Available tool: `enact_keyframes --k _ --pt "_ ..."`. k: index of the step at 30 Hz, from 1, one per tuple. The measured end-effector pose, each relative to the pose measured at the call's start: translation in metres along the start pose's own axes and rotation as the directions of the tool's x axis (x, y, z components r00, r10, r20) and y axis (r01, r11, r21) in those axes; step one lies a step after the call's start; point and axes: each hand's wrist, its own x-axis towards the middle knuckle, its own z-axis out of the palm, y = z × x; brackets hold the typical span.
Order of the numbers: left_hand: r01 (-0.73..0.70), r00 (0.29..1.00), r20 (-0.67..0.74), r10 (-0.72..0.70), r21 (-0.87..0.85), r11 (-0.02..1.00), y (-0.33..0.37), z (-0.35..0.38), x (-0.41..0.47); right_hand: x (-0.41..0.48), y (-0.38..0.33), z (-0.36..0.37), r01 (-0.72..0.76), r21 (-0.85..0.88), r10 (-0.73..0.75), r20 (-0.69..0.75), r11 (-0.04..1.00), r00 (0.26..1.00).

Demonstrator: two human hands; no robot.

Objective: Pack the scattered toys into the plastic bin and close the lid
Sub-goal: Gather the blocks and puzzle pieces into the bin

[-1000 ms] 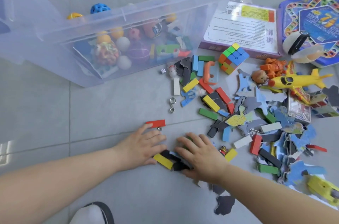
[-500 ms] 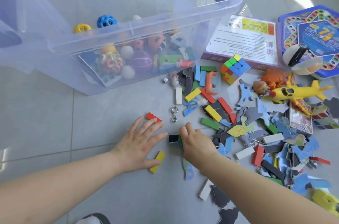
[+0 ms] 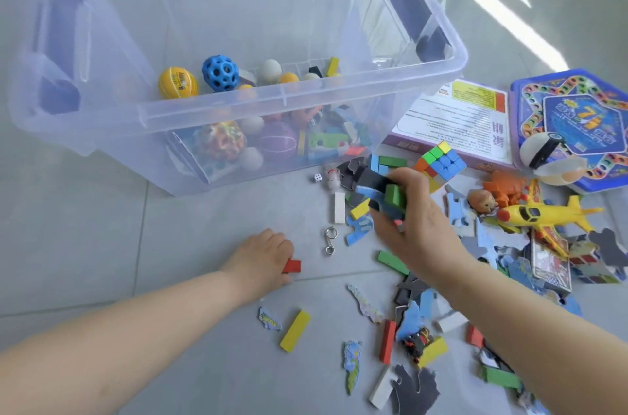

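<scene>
Grey floor (image 3: pixel 102 227) is newly left by blocks (image 3: pixel 384 190) clutched in the right hand (image 3: pixel 419 224), bound for the plastic bin (image 3: pixel 272 98); a red block (image 3: pixel 292 266) is pinched by the left hand (image 3: pixel 258 254).

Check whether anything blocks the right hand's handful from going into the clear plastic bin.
Only the near wall of the clear plastic bin: the right hand grips a handful of green block and blue-black foam pieces just outside it, so they likely must rise over the rim. The bin's top is open.
</scene>
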Motion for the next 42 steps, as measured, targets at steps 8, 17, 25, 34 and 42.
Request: enact_keyframes --k 8,17,25,34,42 --pt "0.196 0.932 0.333 -0.144 -0.128 0.972 0.002 -0.012 -0.025 0.104 -0.057 -0.038 0.153 0.027 -0.136 -0.321 0.988 0.937" --pt "-0.012 0.965 0.261 0.002 0.038 0.999 -0.004 -0.010 -0.045 0.147 -0.054 -0.039 -0.139 -0.266 0.128 -0.059 0.954 0.990" --pt "0.281 0.916 0.354 -0.189 -0.230 0.932 -0.014 -0.014 -0.062 0.064 -0.015 -0.023 0.094 -0.296 -0.210 -0.389 0.950 0.897" --pt "-0.301 0.943 0.143 0.302 -0.032 0.953 -0.027 0.014 -0.094 -0.132 0.070 0.042 0.593 -0.470 -0.073 0.741 0.654 0.668" --pt "-0.255 0.962 0.097 0.255 -0.018 0.967 -0.027 0.011 -0.066 -0.119 0.071 0.048 0.449 -0.507 0.027 0.684 0.736 0.729"
